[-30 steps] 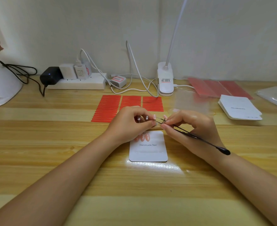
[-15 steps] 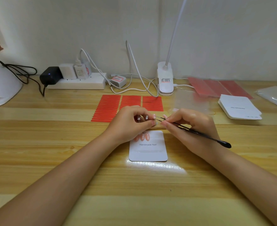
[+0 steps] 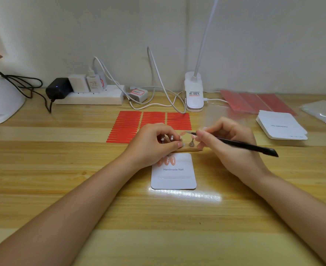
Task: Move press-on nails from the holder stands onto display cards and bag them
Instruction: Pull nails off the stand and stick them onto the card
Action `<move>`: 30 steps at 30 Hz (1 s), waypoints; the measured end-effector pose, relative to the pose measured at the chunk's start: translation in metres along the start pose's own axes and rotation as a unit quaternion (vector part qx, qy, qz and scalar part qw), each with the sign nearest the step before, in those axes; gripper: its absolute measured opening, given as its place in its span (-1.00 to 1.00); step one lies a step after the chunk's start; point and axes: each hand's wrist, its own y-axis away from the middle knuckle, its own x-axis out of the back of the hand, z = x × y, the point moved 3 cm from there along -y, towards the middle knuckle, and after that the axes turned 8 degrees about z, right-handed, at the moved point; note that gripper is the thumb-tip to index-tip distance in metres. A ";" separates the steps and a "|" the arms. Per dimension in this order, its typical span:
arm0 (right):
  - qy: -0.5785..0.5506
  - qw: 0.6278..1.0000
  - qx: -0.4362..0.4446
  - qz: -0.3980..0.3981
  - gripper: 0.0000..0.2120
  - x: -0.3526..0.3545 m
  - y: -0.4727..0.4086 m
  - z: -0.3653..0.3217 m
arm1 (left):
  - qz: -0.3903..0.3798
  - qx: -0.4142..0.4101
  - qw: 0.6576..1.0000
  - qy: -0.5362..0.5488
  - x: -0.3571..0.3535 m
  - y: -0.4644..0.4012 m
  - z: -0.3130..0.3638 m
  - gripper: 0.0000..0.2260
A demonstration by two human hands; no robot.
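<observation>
A white display card [image 3: 174,179] printed "Handmade Nail" lies in front of me with a few pink nails [image 3: 167,161] stuck along its top left. Just beyond it sits a wooden holder base [image 3: 189,149] with small metal stands [image 3: 191,143]. My left hand [image 3: 152,145] curls its fingers over the stands on the base's left part. My right hand [image 3: 227,143] grips black tweezers [image 3: 235,144]. Their tip points left at a pale pink nail [image 3: 183,133] above the base.
A red sheet of adhesive strips [image 3: 131,125] lies behind the hands. A stack of blank cards [image 3: 281,127], pink sheets [image 3: 254,102] and clear bags [image 3: 325,112] sit at the right. A power strip [image 3: 93,96], cables and a clip lamp [image 3: 193,93] line the wall.
My right hand has lifted and swung the tweezers so the tip is now higher, above the base. The left hand has stayed on the stands.
</observation>
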 end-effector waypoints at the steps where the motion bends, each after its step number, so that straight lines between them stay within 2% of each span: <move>1: -0.009 1.000 -0.012 0.007 -0.85 0.001 -0.001 0.000 | 0.001 -0.002 1.000 0.001 0.000 0.000 0.000 -0.90; 4: -0.009 1.000 -0.025 0.009 -0.86 0.001 -0.001 0.000 | 0.007 -0.003 1.000 0.008 0.000 0.000 0.000 -0.81; 13: -0.010 0.999 -0.041 0.028 -0.87 0.002 -0.001 -0.001 | 0.009 0.000 1.000 0.009 -0.001 0.000 -0.001 -0.84; 18: -0.004 0.998 -0.033 0.046 -0.86 0.005 0.001 -0.003 | 0.009 0.003 1.000 0.008 -0.001 0.001 -0.001 -0.82; 21: 0.004 0.998 -0.018 0.053 -0.87 0.007 0.001 -0.008 | 0.010 0.009 1.000 0.014 -0.001 0.002 -0.002 -0.88; 24: 0.008 0.998 0.007 0.060 -0.89 0.010 0.001 -0.019 | 0.014 0.007 1.000 0.007 0.000 0.001 -0.003 -0.83; 27: -0.012 0.997 0.020 0.068 -0.90 0.011 -0.001 -0.029 | 0.031 -0.001 0.999 0.027 0.003 0.000 0.001 -0.85; 30: -0.014 0.998 0.025 0.049 -0.91 0.012 0.001 -0.032 | 0.083 0.002 0.993 0.078 0.010 0.002 0.008 -0.77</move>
